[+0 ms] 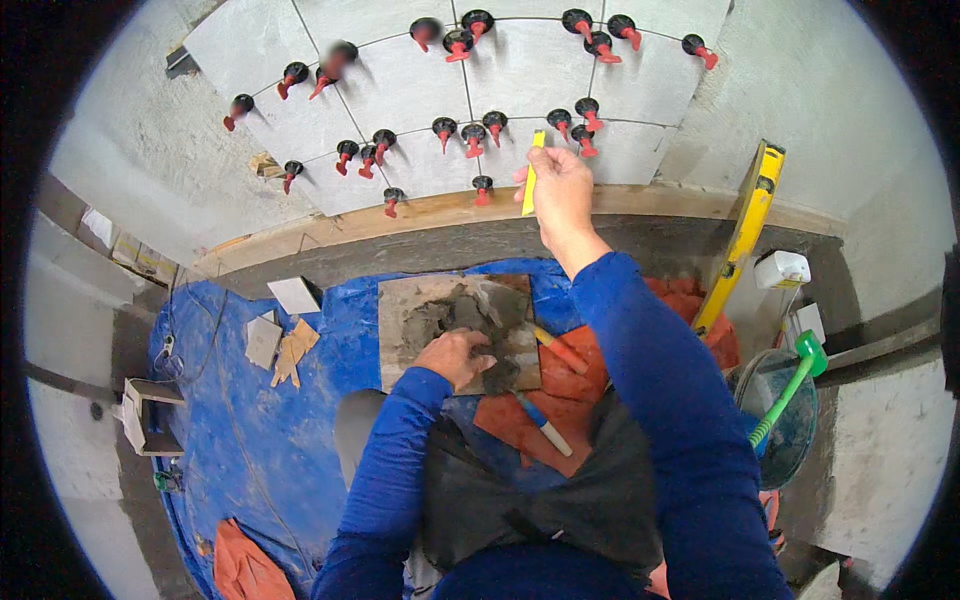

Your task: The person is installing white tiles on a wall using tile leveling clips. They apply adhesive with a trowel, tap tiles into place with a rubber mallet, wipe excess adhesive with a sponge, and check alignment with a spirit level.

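My right hand grips a short, flat yellow strip, raised before the grey wall tiles. Red-handled black tile clips line the tile joints. My left hand is curled at the mortar board; whatever its fingers may hold is hidden. Grey mortar is heaped on that board. A tool with an orange handle lies at its right, and a tool with a blue-and-white handle points out from its lower edge.
A yellow level leans at the right, near a white box and a bucket with a green-handled tool. Tile offcuts and cardboard scraps lie on the blue tarp. A wooden batten runs below the tiles.
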The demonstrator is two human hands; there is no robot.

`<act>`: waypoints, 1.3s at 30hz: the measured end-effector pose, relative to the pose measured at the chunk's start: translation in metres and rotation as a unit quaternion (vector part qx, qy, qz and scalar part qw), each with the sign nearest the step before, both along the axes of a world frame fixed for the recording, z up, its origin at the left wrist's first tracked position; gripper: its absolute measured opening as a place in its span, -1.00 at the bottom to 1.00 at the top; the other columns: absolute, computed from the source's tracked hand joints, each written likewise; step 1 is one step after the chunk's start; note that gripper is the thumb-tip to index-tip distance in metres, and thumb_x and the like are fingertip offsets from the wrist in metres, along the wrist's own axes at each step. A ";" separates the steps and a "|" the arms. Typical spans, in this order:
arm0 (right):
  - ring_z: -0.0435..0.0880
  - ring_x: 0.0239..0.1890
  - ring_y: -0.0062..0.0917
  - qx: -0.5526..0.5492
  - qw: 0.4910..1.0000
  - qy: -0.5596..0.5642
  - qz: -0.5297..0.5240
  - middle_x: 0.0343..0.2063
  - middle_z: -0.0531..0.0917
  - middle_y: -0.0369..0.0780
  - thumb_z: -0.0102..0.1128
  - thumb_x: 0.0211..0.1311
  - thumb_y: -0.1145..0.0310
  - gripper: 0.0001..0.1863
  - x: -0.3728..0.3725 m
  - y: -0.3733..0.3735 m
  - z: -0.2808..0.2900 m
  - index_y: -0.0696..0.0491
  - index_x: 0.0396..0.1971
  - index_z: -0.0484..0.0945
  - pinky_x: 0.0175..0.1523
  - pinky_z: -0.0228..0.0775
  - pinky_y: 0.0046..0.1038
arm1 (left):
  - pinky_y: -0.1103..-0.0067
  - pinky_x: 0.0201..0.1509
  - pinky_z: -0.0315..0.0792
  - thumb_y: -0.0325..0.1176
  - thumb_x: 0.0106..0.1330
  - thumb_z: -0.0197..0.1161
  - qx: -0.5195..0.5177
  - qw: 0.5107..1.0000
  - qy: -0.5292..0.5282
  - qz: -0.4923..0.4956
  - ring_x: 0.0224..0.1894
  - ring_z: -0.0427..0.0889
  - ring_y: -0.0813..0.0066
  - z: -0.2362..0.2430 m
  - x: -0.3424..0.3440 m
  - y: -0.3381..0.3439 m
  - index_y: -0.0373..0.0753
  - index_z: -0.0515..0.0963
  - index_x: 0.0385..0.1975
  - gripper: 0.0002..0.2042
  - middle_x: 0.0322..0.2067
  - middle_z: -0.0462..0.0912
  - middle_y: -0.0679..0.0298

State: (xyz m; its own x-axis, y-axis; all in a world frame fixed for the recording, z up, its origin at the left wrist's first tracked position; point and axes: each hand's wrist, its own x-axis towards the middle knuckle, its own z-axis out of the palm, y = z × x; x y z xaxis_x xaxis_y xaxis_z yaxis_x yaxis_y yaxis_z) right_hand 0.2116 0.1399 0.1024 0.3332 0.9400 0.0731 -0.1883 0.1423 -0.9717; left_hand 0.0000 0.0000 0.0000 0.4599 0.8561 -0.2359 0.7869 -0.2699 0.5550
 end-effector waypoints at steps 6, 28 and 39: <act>0.61 -0.60 -0.53 0.013 0.998 0.060 -0.018 -0.45 0.72 -0.15 0.20 0.47 0.35 -0.81 -0.017 0.015 0.006 0.20 -0.16 0.57 -0.47 0.45 -0.48 | 0.20 0.10 0.55 -0.08 0.28 0.40 0.011 1.000 -0.015 0.013 -0.02 0.69 -0.10 -0.009 -0.022 -0.002 -0.22 0.68 0.00 -0.59 -0.09 0.73 -0.07; 0.71 -0.25 0.06 0.046 0.835 -0.531 0.138 -0.37 0.73 0.04 0.21 0.35 0.21 -0.77 -0.056 -0.031 -0.022 0.03 -0.23 0.71 -0.11 0.55 0.03 | 0.17 0.14 0.55 -0.07 0.27 0.39 0.009 0.997 -0.038 0.063 -0.01 0.70 -0.10 0.002 -0.036 0.009 -0.15 0.70 0.03 -0.59 -0.08 0.73 -0.07; 0.73 -0.26 -0.06 0.245 0.790 -0.555 0.086 -0.26 0.75 -0.02 0.22 0.39 0.28 -0.75 0.011 -0.088 0.068 0.13 -0.14 0.73 -0.07 0.57 -0.18 | 0.20 0.20 0.53 -0.01 0.24 0.42 0.003 0.997 0.001 0.082 0.10 0.67 -0.04 0.010 -0.037 0.011 -0.13 0.71 0.03 -0.56 0.00 0.72 -0.04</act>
State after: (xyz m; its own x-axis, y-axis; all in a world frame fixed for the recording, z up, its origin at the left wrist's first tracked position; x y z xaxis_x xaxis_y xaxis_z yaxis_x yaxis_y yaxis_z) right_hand 0.2225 0.0514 0.1703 -0.3220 0.7331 0.5991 0.6843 0.6175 -0.3878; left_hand -0.0365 0.0110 0.0097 0.3133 0.9213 -0.2305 0.8216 -0.1412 0.5523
